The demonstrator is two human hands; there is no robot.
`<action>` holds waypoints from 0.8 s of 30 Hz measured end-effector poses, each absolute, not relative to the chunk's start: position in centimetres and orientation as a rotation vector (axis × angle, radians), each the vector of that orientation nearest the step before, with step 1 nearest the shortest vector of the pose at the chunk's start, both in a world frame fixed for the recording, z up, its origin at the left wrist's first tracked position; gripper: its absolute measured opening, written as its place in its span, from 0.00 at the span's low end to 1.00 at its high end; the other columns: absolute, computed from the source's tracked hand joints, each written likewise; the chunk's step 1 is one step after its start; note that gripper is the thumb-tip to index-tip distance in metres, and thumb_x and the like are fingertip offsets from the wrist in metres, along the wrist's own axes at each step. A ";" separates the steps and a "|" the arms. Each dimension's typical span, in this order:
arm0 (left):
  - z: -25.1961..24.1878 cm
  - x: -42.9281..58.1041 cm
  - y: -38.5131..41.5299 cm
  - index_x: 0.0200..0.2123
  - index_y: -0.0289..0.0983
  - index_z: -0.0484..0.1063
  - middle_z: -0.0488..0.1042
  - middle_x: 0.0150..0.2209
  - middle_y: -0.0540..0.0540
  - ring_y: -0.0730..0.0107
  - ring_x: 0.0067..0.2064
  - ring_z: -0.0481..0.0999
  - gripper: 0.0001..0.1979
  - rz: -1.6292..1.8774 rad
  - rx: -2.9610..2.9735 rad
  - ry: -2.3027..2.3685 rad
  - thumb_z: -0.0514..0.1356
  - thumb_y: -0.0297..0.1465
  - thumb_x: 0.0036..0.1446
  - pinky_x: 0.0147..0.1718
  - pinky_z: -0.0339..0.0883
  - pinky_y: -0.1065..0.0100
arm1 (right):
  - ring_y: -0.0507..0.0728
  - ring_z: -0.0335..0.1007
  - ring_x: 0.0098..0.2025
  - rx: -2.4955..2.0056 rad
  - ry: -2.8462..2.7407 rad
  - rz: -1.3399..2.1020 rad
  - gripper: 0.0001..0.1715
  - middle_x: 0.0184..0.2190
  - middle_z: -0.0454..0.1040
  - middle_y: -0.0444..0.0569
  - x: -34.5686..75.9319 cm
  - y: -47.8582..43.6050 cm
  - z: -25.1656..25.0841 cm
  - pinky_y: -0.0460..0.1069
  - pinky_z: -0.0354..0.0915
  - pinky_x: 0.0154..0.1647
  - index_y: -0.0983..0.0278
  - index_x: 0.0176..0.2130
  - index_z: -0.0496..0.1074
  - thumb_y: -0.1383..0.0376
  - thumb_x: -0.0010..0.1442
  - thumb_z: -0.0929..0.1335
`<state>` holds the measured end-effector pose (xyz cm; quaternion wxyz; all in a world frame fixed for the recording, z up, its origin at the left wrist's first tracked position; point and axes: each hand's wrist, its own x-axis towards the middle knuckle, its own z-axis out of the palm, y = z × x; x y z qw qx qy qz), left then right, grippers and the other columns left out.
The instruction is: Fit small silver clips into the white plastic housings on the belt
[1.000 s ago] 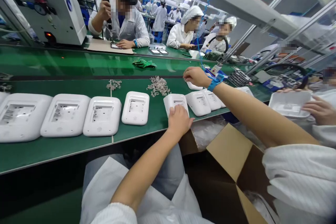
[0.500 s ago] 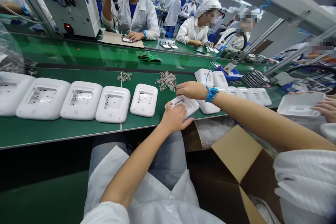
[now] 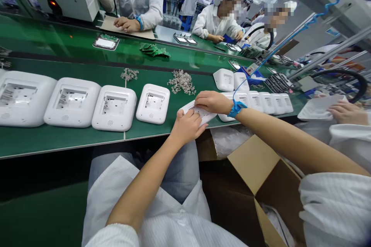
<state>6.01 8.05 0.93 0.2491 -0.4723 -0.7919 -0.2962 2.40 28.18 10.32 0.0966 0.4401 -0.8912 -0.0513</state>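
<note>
A white plastic housing (image 3: 206, 117) lies in front of me at the bench's near edge, partly covered by my hands. My left hand (image 3: 188, 125) grips its left side, fingers bent over the top face and thumb along the near edge. Over the far part of the same housing is my right hand (image 3: 213, 101), its fingers closed and pointing down into it. Whatever those fingertips pinch is hidden. A blue wrist strap (image 3: 237, 108) with a coiled cord is on my right wrist. Just beyond my hands lies a pile of small clear parts (image 3: 182, 82).
Similar white housings (image 3: 153, 104) stand in a row on my left, and more (image 3: 255, 101) on my right. Green circuit boards (image 3: 155, 50) and a framed panel (image 3: 106, 41) rest on the far belt. An open cardboard box (image 3: 252, 166) sits below the bench edge. Co-workers sit opposite and right.
My right hand has come down onto the housing, its fingers now over the top face. A framed panel now lies on the far belt, apart from the co-worker's hand. The view has shifted slightly.
</note>
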 end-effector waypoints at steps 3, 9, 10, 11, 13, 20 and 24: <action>1.0 6.0 8.0 0.34 0.36 0.74 0.80 0.40 0.41 0.59 0.45 0.75 0.19 -0.806 -1.286 -2.164 0.52 0.40 0.71 0.46 0.49 0.53 | 0.59 0.71 0.40 1.313 -2.628 -0.121 0.18 0.36 0.76 0.54 2.3 28.4 10.1 0.52 0.70 0.42 0.65 0.37 0.75 0.66 0.73 0.60; 1.0 6.1 8.1 0.33 0.36 0.75 0.81 0.41 0.41 0.58 0.49 0.75 0.17 -0.813 -1.280 -2.160 0.53 0.38 0.70 0.48 0.49 0.52 | 0.59 0.70 0.38 1.215 -2.724 -0.115 0.15 0.36 0.74 0.54 1.8 28.7 9.5 0.51 0.68 0.38 0.65 0.34 0.74 0.67 0.70 0.62; 1.0 6.1 8.1 0.34 0.36 0.75 0.81 0.42 0.41 0.57 0.51 0.75 0.17 -0.815 -1.277 -2.156 0.53 0.38 0.71 0.49 0.49 0.51 | 0.59 0.70 0.37 1.195 -2.739 -0.117 0.14 0.36 0.74 0.54 1.7 28.7 9.5 0.50 0.67 0.37 0.65 0.34 0.74 0.67 0.69 0.62; 1.0 6.1 8.1 0.34 0.36 0.75 0.81 0.43 0.41 0.56 0.54 0.74 0.17 -0.816 -1.275 -2.153 0.53 0.38 0.71 0.49 0.49 0.51 | 0.59 0.70 0.37 1.183 -2.749 -0.108 0.14 0.36 0.74 0.54 1.7 28.7 9.4 0.50 0.67 0.37 0.65 0.34 0.74 0.67 0.69 0.63; 1.0 6.1 8.1 0.35 0.36 0.74 0.81 0.44 0.41 0.56 0.57 0.73 0.16 -0.822 -1.271 -2.157 0.53 0.38 0.71 0.50 0.49 0.51 | 0.58 0.71 0.38 1.170 -2.750 -0.056 0.14 0.36 0.75 0.54 1.9 28.7 9.4 0.50 0.67 0.37 0.64 0.34 0.74 0.66 0.70 0.63; 0.9 6.2 8.2 0.37 0.36 0.74 0.80 0.47 0.40 0.56 0.58 0.72 0.18 -0.833 -1.250 -2.164 0.51 0.39 0.72 0.50 0.49 0.49 | 0.57 0.73 0.37 1.088 -2.679 0.169 0.13 0.33 0.77 0.51 3.7 28.7 8.8 0.50 0.70 0.37 0.62 0.37 0.74 0.65 0.72 0.62; 0.9 6.2 8.2 0.38 0.36 0.74 0.80 0.48 0.40 0.56 0.58 0.72 0.18 -0.828 -1.249 -2.171 0.51 0.39 0.72 0.49 0.49 0.49 | 0.58 0.75 0.38 1.111 -2.637 0.149 0.14 0.34 0.78 0.51 4.2 28.8 8.6 0.52 0.72 0.39 0.61 0.38 0.75 0.65 0.72 0.62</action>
